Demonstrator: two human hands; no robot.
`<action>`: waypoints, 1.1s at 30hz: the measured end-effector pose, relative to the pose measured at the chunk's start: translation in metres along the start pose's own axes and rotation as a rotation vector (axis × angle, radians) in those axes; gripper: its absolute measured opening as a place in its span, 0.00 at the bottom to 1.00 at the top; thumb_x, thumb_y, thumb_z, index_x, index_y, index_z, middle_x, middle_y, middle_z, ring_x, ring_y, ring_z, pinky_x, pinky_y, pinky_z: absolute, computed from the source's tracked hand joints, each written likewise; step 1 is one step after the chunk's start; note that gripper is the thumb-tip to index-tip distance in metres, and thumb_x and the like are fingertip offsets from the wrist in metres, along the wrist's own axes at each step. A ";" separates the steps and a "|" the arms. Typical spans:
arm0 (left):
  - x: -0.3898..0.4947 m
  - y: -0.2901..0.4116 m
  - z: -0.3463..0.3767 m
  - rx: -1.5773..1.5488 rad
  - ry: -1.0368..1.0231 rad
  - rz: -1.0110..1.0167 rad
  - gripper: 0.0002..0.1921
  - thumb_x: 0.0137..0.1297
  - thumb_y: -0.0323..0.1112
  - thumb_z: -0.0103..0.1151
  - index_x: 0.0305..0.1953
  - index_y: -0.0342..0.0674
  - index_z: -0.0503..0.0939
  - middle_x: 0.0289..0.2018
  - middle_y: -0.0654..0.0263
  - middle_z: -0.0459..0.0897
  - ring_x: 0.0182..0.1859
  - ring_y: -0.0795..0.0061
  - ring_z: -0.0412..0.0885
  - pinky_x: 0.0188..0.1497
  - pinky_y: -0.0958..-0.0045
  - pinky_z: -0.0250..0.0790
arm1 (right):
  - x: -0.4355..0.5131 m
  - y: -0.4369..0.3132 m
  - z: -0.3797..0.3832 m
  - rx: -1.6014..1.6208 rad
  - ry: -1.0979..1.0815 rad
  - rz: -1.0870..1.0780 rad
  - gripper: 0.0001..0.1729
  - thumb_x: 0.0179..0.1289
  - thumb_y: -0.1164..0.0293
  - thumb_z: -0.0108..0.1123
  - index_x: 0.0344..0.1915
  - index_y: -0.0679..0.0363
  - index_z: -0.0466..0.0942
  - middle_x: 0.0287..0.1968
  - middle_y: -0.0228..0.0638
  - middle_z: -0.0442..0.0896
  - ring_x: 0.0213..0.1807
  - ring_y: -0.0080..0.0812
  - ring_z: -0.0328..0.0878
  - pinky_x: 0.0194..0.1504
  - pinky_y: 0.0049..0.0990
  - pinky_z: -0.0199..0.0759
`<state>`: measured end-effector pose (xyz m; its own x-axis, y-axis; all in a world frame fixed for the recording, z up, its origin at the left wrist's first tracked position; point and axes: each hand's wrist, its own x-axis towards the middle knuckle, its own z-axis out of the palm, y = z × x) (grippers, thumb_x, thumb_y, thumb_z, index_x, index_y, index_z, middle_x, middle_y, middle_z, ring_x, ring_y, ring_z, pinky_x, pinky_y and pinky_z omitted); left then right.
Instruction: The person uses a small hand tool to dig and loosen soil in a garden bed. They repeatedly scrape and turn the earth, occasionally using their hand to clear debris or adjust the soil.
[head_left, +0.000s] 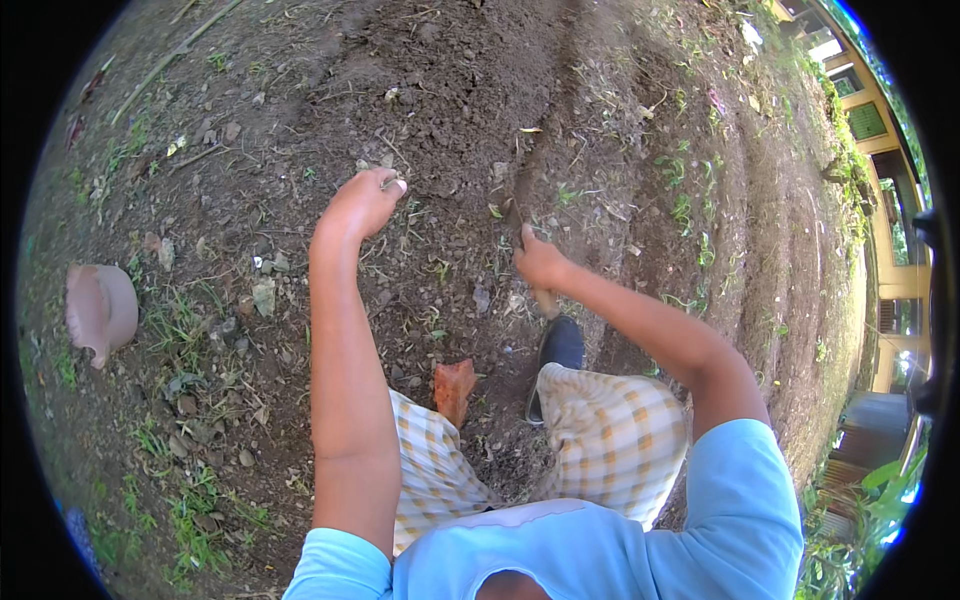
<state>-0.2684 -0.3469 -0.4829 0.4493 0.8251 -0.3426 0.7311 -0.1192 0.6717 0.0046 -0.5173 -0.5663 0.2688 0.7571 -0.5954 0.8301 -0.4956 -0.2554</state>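
Note:
My right hand (541, 262) is closed around the wooden handle (547, 303) of a short hand tool. Its narrow, dark metal blade (513, 213) points away from me and meets the soil; the blade's exact shape is unclear. To the left, my left hand (361, 204) is low over the ground with curled fingers. Small dull debris (388, 180) shows between its thumb and fingers, too small to name. Just beyond both hands, loose dark soil (450, 142) lies broken up, with pebbles and dry plant bits around it.
A broken pinkish pot (120, 304) lies at far left. An orange-red broken brick-like piece (453, 390) lies between my legs, near my dark shoe (562, 345). Weeds (191, 510) grow at lower left. A long stick (169, 60) lies at upper left; a yellow building (896, 277) stands at right.

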 end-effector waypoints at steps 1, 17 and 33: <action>0.002 0.000 0.001 -0.015 -0.004 -0.004 0.26 0.74 0.44 0.55 0.67 0.36 0.72 0.37 0.61 0.85 0.36 0.74 0.80 0.44 0.68 0.74 | -0.014 -0.003 0.000 0.024 -0.003 -0.014 0.41 0.72 0.64 0.45 0.76 0.71 0.42 0.51 0.70 0.80 0.47 0.53 0.85 0.50 0.45 0.79; -0.016 0.016 -0.002 0.048 -0.041 -0.001 0.25 0.72 0.45 0.53 0.64 0.38 0.75 0.61 0.47 0.78 0.64 0.48 0.76 0.68 0.57 0.66 | -0.023 -0.023 -0.051 1.037 -0.293 0.324 0.24 0.79 0.53 0.42 0.60 0.61 0.68 0.18 0.25 0.66 0.11 0.22 0.60 0.12 0.25 0.61; -0.019 -0.005 -0.011 -0.038 0.008 0.018 0.25 0.73 0.46 0.54 0.64 0.38 0.75 0.53 0.51 0.80 0.54 0.56 0.78 0.61 0.61 0.68 | -0.117 -0.014 -0.126 0.108 -0.326 -0.014 0.28 0.78 0.55 0.45 0.72 0.50 0.59 0.33 0.36 0.76 0.21 0.27 0.76 0.17 0.28 0.72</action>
<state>-0.2868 -0.3560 -0.4723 0.4584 0.8271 -0.3253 0.7029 -0.1134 0.7021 0.0232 -0.5456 -0.3969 0.0732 0.5967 -0.7991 0.7714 -0.5418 -0.3339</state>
